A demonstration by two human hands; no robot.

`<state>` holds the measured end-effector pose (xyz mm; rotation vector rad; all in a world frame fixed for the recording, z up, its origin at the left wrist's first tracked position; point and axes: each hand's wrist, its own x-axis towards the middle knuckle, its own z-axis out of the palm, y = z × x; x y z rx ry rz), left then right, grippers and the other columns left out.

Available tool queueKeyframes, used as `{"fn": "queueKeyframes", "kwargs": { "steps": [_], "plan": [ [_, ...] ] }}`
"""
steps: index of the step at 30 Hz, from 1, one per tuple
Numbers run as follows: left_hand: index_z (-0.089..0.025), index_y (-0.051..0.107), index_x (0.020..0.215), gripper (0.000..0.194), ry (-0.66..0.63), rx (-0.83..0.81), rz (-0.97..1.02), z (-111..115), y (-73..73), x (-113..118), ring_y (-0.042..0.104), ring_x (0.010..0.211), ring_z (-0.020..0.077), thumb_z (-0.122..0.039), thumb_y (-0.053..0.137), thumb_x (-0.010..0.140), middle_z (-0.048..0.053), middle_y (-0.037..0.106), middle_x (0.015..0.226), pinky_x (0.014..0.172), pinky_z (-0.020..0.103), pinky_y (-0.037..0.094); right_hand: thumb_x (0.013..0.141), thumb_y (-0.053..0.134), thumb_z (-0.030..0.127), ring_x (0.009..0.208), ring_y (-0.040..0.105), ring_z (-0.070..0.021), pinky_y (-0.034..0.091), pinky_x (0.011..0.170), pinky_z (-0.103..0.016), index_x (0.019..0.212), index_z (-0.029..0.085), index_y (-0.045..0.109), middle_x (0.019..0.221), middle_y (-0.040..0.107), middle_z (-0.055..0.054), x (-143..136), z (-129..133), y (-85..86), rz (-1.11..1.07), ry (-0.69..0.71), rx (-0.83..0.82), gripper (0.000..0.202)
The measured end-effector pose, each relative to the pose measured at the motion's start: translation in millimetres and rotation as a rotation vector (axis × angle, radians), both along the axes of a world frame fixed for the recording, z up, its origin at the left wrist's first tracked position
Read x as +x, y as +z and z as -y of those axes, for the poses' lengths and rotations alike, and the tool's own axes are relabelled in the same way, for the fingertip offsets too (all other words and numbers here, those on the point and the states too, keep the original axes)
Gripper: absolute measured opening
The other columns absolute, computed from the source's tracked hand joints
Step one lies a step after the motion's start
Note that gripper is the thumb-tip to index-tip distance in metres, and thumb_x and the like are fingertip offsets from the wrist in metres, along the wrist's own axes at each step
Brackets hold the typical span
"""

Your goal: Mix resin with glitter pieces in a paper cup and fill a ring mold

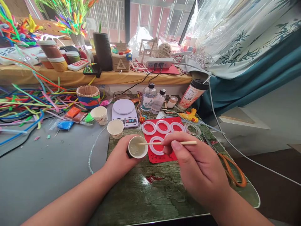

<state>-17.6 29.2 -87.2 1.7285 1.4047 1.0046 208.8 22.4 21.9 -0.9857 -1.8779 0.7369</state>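
Observation:
My left hand is wrapped round a paper cup, tilted so that its inside faces me. A clear, bubbly liquid lies in the bottom of the cup. Between the thumb and fingers of my right hand is a thin wooden stick, its far end inside the cup. Behind my right hand lies a red sheet with several round, whitish ring moulds on it; my fingers hide part of them. Two more paper cups, one near and one farther back, stand left of the held cup.
Behind the cups sits a lilac kitchen scale, with two clear bottles beside it. A yellow glue gun and a lidded drink cup are at the right. Orange-handled scissors lie near the right edge. Colourful pipe cleaners spread at the left.

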Motion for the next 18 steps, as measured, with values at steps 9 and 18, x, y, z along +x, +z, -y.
{"fn": "queueKeyframes", "kwargs": {
  "steps": [9,18],
  "plan": [
    [-0.028,0.072,0.128,0.049,-0.013,-0.003,0.024,-0.8,0.6,0.0,0.075,0.12,0.0331,-0.028,0.088,0.082,0.007,0.079,0.131,0.109,0.053,0.059,0.108,0.05,0.018,0.069,0.067,-0.0136,0.051,0.061,-0.026,0.095,0.025,0.07,0.08,0.072,0.003,-7.5,1.5,9.7,0.051,-0.037,0.023,0.025],
    [-0.027,0.073,0.128,0.05,-0.008,-0.017,0.037,0.3,4.1,0.6,0.075,0.122,0.0344,-0.028,0.089,0.082,0.009,0.079,0.132,0.11,0.053,0.059,0.107,0.05,0.017,0.069,0.066,-0.0154,0.052,0.065,-0.029,0.095,0.024,0.072,0.077,0.071,0.003,-6.7,-5.6,5.9,0.03,-0.027,0.002,0.026]
  ]
}}
